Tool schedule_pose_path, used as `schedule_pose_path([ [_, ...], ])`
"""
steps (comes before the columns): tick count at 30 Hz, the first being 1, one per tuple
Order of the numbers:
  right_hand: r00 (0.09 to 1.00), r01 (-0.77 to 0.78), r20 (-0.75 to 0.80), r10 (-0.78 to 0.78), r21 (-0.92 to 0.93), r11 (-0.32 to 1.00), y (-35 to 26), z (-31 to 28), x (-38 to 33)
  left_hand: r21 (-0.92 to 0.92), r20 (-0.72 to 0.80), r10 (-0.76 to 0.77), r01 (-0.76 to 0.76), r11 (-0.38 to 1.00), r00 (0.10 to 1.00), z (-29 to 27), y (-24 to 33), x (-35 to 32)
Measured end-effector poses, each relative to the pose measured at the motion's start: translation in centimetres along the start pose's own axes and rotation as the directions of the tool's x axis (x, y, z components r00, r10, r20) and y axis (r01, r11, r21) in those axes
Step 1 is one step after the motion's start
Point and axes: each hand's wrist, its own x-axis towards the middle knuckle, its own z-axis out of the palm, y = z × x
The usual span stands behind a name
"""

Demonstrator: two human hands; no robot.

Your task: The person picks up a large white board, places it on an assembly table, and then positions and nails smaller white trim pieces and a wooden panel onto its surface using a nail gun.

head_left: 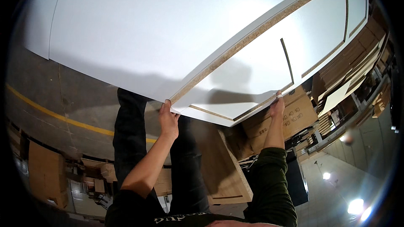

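Observation:
A long white panel (311, 33) with dark brown grooves and a raw chipboard edge (248, 40) is tilted over a larger smooth white panel (147, 21). My left hand (168, 120) is closed round the near left corner of the grooved panel, its thumb by the end of the chipboard edge. With fingers at the rim, my right hand (277, 104) grips the lower right edge of the same panel. Some of its fingers are hidden behind the board. Shadows fall across both white surfaces.
Below my right arm stand a wood-grain panel (223, 168) and a printed cardboard box (290, 120). Stacked boards and flat cardboard (349, 75) line the right side. A yellow line (80, 122) crosses the grey floor at left, with brown cartons (46, 172) beyond.

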Motion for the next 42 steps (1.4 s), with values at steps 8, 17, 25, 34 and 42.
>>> schedule_pose_path([
  [8,0.997,-0.03,-0.074,0.026,-0.055,0.998,-0.8,0.2,1.1,0.011,0.097,-0.034,0.033,0.999,0.995,1.1,1.8,-0.3],
  [17,0.822,0.558,0.342,-0.456,-0.646,0.52,11.2,5.4,-23.7,0.648,0.762,0.25,-0.707,-0.284,0.598,-8.6,6.6,-9.5],
  [25,0.535,0.752,0.836,0.123,-0.537,0.382,12.4,7.6,-45.8,0.772,0.477,0.119,-0.351,-0.531,0.871,-24.8,16.8,-27.0],
  [34,0.383,0.905,0.907,-0.172,-0.332,0.266,-3.2,12.2,-51.9,0.952,0.181,0.634,-0.295,0.078,0.752,-39.4,20.6,-26.7],
  [42,0.506,0.857,0.862,-0.028,-0.499,0.129,1.7,10.9,-51.6,0.508,-0.176,0.495,-0.352,0.786,0.851,-47.7,19.0,-23.6],
])
